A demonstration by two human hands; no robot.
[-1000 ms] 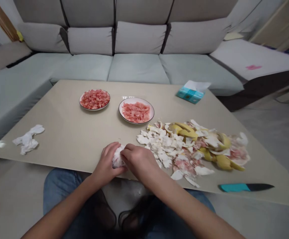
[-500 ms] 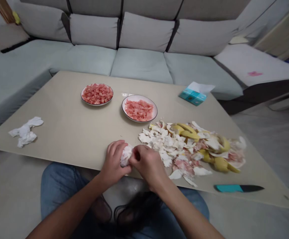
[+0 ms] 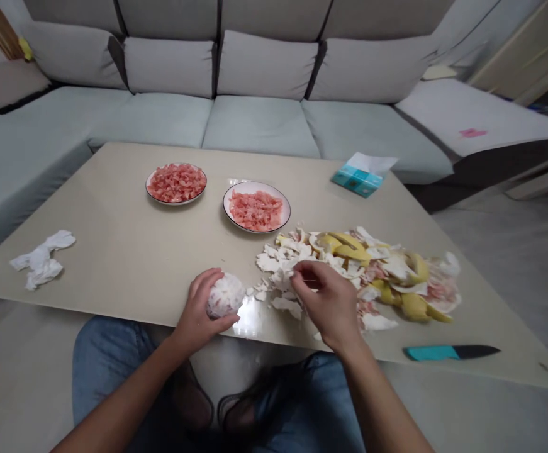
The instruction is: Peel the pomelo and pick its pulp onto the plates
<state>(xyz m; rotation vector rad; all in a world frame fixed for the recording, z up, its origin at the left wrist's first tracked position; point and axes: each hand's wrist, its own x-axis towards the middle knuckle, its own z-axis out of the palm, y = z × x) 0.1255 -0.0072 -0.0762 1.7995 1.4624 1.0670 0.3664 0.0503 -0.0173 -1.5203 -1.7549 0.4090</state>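
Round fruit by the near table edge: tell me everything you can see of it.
The round fruit is roughly ball-shaped, whitish, matte and uneven, with pinkish flecks low down and no yellow showing. The left hand grips it, fingers around its left and near sides, partly hiding it. It is over the table near the close edge, left of the white scraps; whether it rests there is unclear. The right hand is apart from it.

No text, label, brand, number or sign is showing legibly anywhere in the frame. Toward the upper right, a blue tissue box (image 3: pixel 358 180) is bearing small marks too blurred to read; farther right, a pink patch (image 3: pixel 473 133) is forming no readable letters.
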